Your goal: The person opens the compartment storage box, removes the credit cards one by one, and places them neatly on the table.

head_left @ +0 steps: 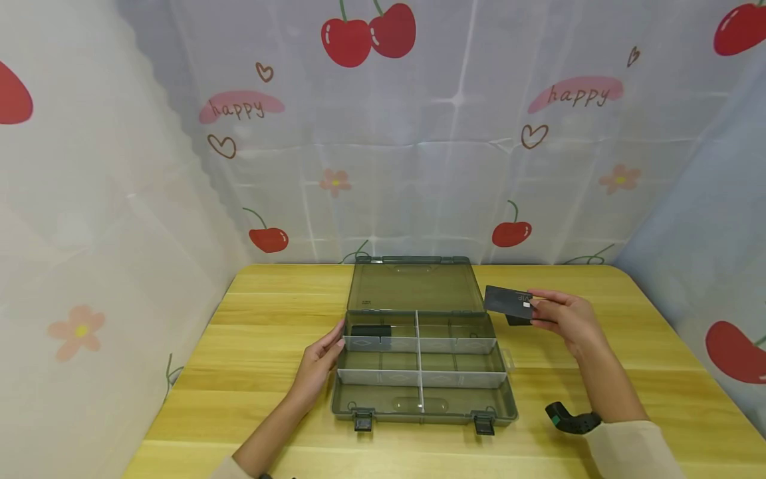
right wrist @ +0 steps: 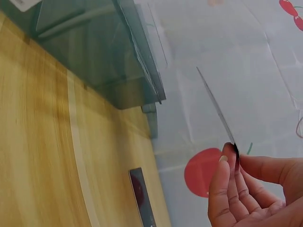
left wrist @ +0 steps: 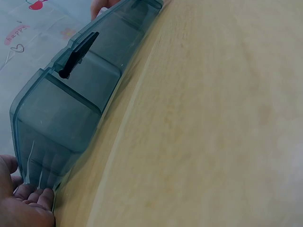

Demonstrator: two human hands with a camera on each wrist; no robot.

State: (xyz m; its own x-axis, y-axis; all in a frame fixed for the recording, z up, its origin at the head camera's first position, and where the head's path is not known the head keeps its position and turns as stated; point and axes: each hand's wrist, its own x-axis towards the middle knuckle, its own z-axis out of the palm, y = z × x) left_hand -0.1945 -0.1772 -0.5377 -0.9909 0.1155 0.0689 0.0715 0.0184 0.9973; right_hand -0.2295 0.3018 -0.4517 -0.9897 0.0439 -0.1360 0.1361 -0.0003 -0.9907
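In the head view, my right hand [head_left: 568, 319] pinches a black card [head_left: 505, 301] marked VIP, with a small pale square near the fingertips. The right wrist view shows this card [right wrist: 215, 106] edge-on between thumb and fingers. The card is raised to the right of a translucent grey-green compartment box [head_left: 423, 418], whose lid [head_left: 415, 286] is folded back. My left hand [head_left: 317, 366] rests against the box's left side, with fingertips touching its wall. A black object [head_left: 371, 330] lies in the back left compartment; its kind is unclear.
A dark flat object [right wrist: 142, 196] lies on the wooden table [head_left: 269, 346] beneath the raised card. Two dark latches [head_left: 363, 420] hang from the box's front edge. White dividers [head_left: 421, 359] split the box into several compartments. A cherry-printed curtain [head_left: 413, 193] stands behind the table.
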